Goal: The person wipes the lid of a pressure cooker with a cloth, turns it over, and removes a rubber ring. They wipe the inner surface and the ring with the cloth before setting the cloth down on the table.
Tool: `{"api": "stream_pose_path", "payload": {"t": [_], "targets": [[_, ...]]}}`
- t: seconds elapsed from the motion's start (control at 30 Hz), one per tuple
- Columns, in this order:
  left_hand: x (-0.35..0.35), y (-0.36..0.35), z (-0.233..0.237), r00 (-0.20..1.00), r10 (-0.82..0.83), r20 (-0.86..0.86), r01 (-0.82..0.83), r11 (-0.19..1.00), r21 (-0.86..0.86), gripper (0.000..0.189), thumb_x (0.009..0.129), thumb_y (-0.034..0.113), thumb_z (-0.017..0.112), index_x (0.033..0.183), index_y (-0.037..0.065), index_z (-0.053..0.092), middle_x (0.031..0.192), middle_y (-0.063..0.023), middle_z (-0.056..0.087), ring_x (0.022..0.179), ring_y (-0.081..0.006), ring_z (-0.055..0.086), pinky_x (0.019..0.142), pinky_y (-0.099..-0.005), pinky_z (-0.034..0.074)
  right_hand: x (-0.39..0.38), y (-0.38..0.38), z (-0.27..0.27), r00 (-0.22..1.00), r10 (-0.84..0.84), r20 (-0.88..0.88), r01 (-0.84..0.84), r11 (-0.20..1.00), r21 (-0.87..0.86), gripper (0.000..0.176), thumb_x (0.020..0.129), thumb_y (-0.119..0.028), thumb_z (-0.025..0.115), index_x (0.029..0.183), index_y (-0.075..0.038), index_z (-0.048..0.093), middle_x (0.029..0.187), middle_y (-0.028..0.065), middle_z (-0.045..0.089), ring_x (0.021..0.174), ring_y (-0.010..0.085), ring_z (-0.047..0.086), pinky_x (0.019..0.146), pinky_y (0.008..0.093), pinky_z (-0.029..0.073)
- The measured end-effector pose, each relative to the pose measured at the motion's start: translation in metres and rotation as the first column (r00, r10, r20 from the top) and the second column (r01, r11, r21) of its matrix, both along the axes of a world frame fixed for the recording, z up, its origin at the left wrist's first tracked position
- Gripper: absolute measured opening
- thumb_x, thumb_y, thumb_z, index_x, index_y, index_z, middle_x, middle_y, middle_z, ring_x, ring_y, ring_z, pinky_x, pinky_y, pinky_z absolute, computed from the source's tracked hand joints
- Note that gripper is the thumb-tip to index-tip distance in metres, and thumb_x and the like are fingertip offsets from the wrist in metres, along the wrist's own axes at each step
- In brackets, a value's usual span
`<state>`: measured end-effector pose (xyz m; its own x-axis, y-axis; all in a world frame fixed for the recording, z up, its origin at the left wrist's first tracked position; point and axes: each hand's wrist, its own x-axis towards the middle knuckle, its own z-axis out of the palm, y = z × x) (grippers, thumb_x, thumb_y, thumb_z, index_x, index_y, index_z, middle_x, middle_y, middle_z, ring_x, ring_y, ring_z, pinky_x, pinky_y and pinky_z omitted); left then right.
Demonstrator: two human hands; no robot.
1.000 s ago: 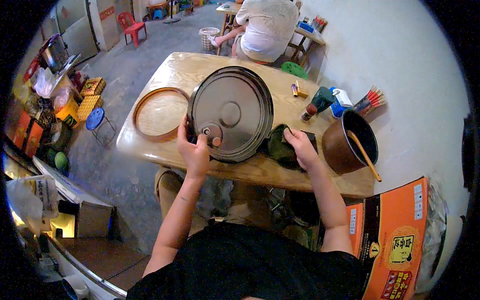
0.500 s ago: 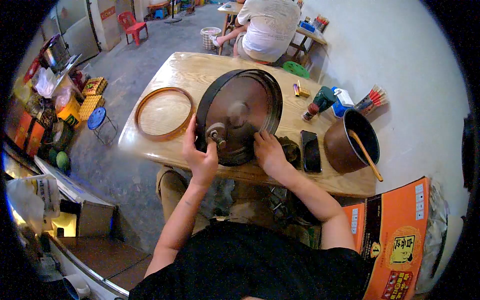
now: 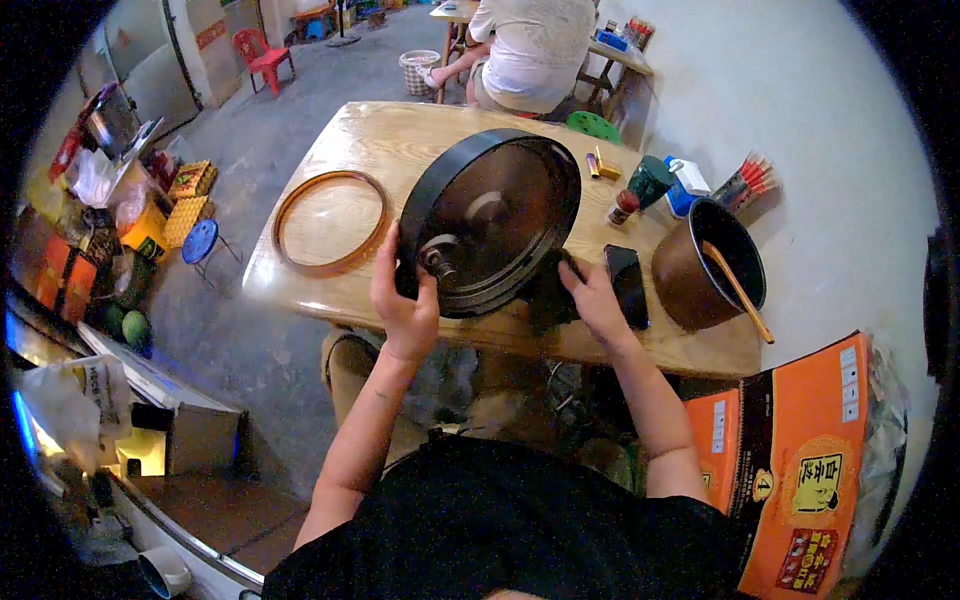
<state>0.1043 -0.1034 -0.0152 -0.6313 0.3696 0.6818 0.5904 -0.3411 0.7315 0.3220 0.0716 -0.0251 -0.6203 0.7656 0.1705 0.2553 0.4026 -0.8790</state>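
Note:
A large round dark lid point(image 3: 500, 215) is tilted up over the wooden table, its underside with a central bump and a metal fitting point(image 3: 437, 262) facing me. My left hand point(image 3: 405, 305) grips its lower left rim, thumb in front. Right of the lid's lower edge, my right hand point(image 3: 598, 305) closes on a dark, soft-looking item point(image 3: 553, 292) whose shape is unclear. An amber-brown ring point(image 3: 284, 250) lies flat at the table's left. A black phone point(image 3: 626, 285) lies just right of my right hand.
A brown pot point(image 3: 685, 285) with a wooden-handled utensil stands right on the table point(image 3: 350, 125), near a red-capped jar point(image 3: 622, 207), a green container point(image 3: 651, 182) and a blue-white box point(image 3: 688, 188). Orange boxes point(image 3: 800, 470) are at lower right. A person point(image 3: 535, 50) sits beyond.
The lid has tilted further and shifted slightly right and up. My right hand has left its rim and moved right, onto the dark item. My left hand still holds the lid.

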Motion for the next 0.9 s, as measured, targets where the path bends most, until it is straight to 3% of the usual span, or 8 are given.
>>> {"api": "stream_pose_path", "payload": {"t": [0.17, 0.3, 0.43, 0.5, 0.63, 0.7, 0.8, 0.9], "targets": [[-0.004, 0.0, -0.006, 0.996, -0.024, 0.085, 0.022, 0.999, 0.025, 0.063, 0.077, -0.01, 0.051, 0.14, -0.007, 0.042, 0.137, -0.019, 0.052, 0.127, -0.0289, 0.05, 0.108, -0.0354, 0.037, -0.02, -0.027, 0.032, 0.989, -0.134, 0.056, 0.119, 0.969, 0.217, 0.024, 0.096, -0.014, 0.057, 0.107, 0.006, 0.062, 0.105, 0.0158, 0.065, 0.096, 0.0204, 0.06, 0.085, 0.034, 0.047], [-0.003, -0.001, -0.004, 0.996, 0.0, 0.09, -0.001, 1.0, 0.019, 0.063, 0.077, -0.01, 0.051, 0.14, -0.006, 0.042, 0.137, -0.0188, 0.051, 0.127, -0.0281, 0.05, 0.108, -0.0355, 0.037, -0.049, -0.034, -0.03, 0.911, -0.2, 0.361, -0.216, 0.512, 0.831, 0.039, 0.065, -0.003, 0.068, 0.103, 0.001, 0.063, 0.102, 0.019, 0.059, 0.095, 0.0399, 0.055, 0.081, 0.0487, 0.046], [-0.004, -0.004, -0.001, 0.998, -0.016, 0.054, 0.015, 1.0, 0.018, 0.064, 0.077, -0.011, 0.05, 0.141, -0.005, 0.042, 0.138, -0.0182, 0.051, 0.128, -0.0275, 0.049, 0.108, -0.0356, 0.037, -0.06, -0.071, -0.036, 0.983, 0.078, 0.169, -0.175, 0.688, 0.704, 0.034, 0.08, -0.008, 0.064, 0.113, 0.001, 0.063, 0.116, 0.0172, 0.061, 0.107, 0.0339, 0.057, 0.093, 0.043, 0.046], [-0.004, -0.006, -0.001, 0.997, -0.045, 0.069, 0.044, 0.999, 0.017, 0.065, 0.078, -0.011, 0.05, 0.141, -0.005, 0.041, 0.138, -0.018, 0.051, 0.128, -0.0275, 0.049, 0.108, -0.0357, 0.037, -0.052, -0.049, -0.018, 0.879, 0.426, 0.212, -0.427, 0.903, -0.046, 0.036, 0.095, -0.021, 0.055, 0.123, 0.002, 0.059, 0.125, 0.0201, 0.061, 0.116, 0.0356, 0.056, 0.102, 0.0425, 0.042], [-0.008, -0.002, -0.004, 0.984, -0.051, 0.173, 0.05, 0.999, 0.012, 0.063, 0.08, -0.01, 0.051, 0.142, -0.005, 0.04, 0.136, -0.0166, 0.051, 0.126, -0.0249, 0.05, 0.107, -0.0352, 0.038, -0.035, -0.024, -0.017, 0.984, 0.011, -0.177, -0.054, 0.969, -0.24, 0.037, 0.095, -0.024, 0.059, 0.122, 0.002, 0.06, 0.111, 0.0164, 0.068, 0.106, 0.0188, 0.06, 0.094, 0.0329, 0.046], [-0.005, 0.001, -0.004, 0.956, -0.088, 0.278, 0.083, 0.996, 0.03, 0.062, 0.08, -0.009, 0.052, 0.141, -0.005, 0.04, 0.135, -0.0161, 0.052, 0.124, -0.0239, 0.051, 0.106, -0.0347, 0.039, -0.026, -0.028, 0.034, 0.975, -0.187, -0.122, 0.214, 0.94, 0.267, 0.028, 0.092, -0.015, 0.063, 0.115, 0.001, 0.061, 0.109, 0.0167, 0.068, 0.101, 0.022, 0.063, 0.089, 0.0349, 0.048], [-0.005, 0.005, -0.003, 0.897, -0.07, 0.437, 0.062, 0.998, 0.033, 0.057, 0.082, -0.008, 0.053, 0.138, -0.007, 0.043, 0.132, -0.0158, 0.054, 0.12, -0.0223, 0.053, 0.104, -0.0332, 0.04, -0.042, -0.024, 0.061, 0.919, -0.333, -0.211, 0.385, 0.872, 0.303, 0.02, 0.085, -0.003, 0.067, 0.104, 0.001, 0.061, 0.095, 0.0122, 0.066, 0.091, 0.0217, 0.063, 0.083, 0.0331, 0.048], [-0.005, 0.003, -0.004, 0.879, -0.047, 0.474, 0.063, 0.998, -0.017, 0.055, 0.081, -0.007, 0.053, 0.136, -0.008, 0.044, 0.129, -0.0162, 0.056, 0.118, -0.0224, 0.055, 0.103, -0.0321, 0.041, -0.067, -0.001, 0.044, 0.977, -0.196, -0.086, 0.192, 0.628, 0.754, 0.021, 0.076, 0.001, 0.063, 0.097, -0.002, 0.061, 0.094, 0.0154, 0.061, 0.092, 0.0334, 0.06, 0.079, 0.0423, 0.051]]}}
